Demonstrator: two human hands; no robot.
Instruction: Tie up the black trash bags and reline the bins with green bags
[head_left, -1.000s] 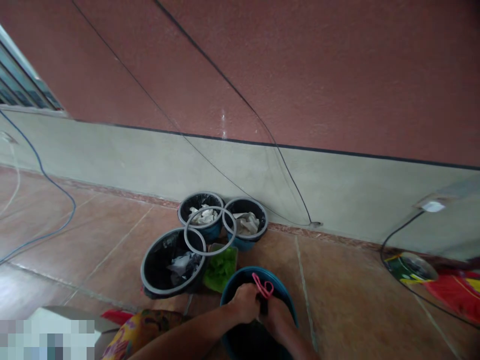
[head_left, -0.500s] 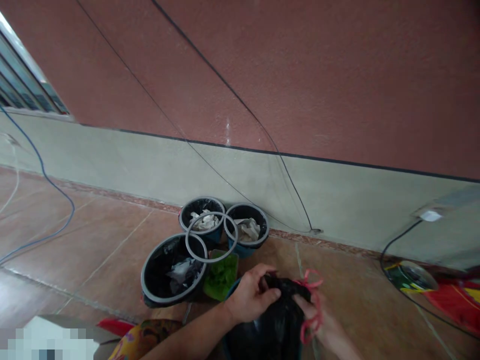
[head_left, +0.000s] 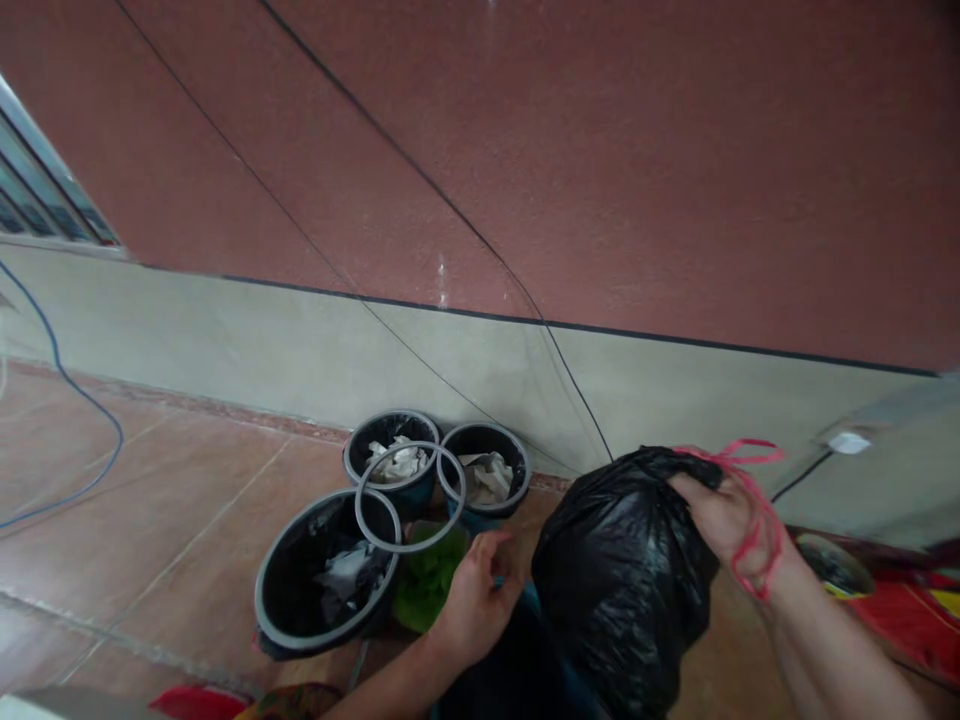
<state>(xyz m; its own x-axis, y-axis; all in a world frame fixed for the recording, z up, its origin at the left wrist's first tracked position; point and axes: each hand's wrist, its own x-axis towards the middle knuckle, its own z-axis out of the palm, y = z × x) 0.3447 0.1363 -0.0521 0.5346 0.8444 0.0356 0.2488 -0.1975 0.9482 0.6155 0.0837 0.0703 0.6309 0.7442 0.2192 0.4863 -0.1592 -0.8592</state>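
A full black garbage bag point(head_left: 626, 570) hangs from my right hand point(head_left: 724, 510), which is closed around its gathered top. Pink drawstring point(head_left: 756, 500) loops out at the top and lies over the wrist. Just left of the bag, my left hand point(head_left: 480, 595) has its fingers loosely bent, with a gap by the thumb and nothing visible in it. Below this hand stands a dark blue bin point(head_left: 499, 670), partly hidden by my forearm and the bag. A green basket point(head_left: 427, 580) with green contents sits behind the left hand.
Three lined bins with crumpled paper stand by the wall: a left front one point(head_left: 270, 590), a back one point(head_left: 352, 455) and a right one point(head_left: 523, 470). A loose grey ring point(head_left: 360, 520) rests across them. Red fabric point(head_left: 900, 625) lies at right; a blue cable point(head_left: 82, 390) at left.
My right hand has raised the black garbage bag out of the blue bin, up and to the right. My left hand has come off the bag and stays near the bin.
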